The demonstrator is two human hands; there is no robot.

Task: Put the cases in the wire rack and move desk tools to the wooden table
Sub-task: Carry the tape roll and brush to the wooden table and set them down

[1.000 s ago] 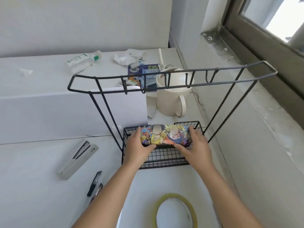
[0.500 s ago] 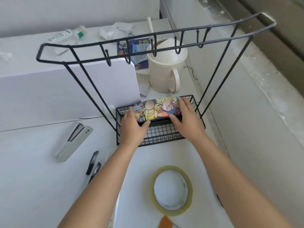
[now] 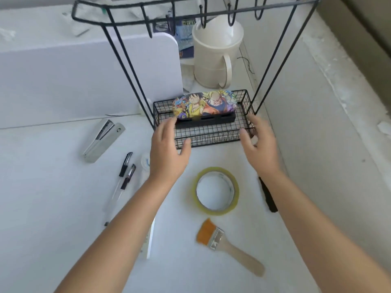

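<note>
Head view, rack: black wire rack [image 3: 243, 98] with mesh basket base and hooked top rail, standing on the white worktop [image 3: 53, 197] near its far right corner.
Head view, case: colourful cartoon-printed hard case [image 3: 204, 104] with black lower half lies flat inside the basket, along its far side, long edge across the view.
Head view, left hand: left hand [image 3: 167, 153] empty, fingers spread apart, at the basket's near left corner; fingertips close to the case, contact not determinable.
Head view, right hand: right hand [image 3: 261, 144] empty, fingers loosely spread, at the basket's near right corner, clear of the case.
Head view, desk tools on worktop: silver metal stapler [image 3: 101, 139] left of the rack; two black-capped clear pens [image 3: 123, 180] beside the left forearm; yellowish roll of clear tape [image 3: 215, 190] between the forearms; wooden-handled paintbrush with orange bristles [image 3: 228, 246] near the tape; a dark slim object [image 3: 267, 195] by the right wrist, type not determinable.
Head view, behind rack: cream plastic jug with handle [image 3: 215, 58] and a white upright panel [image 3: 84, 68].
</note>
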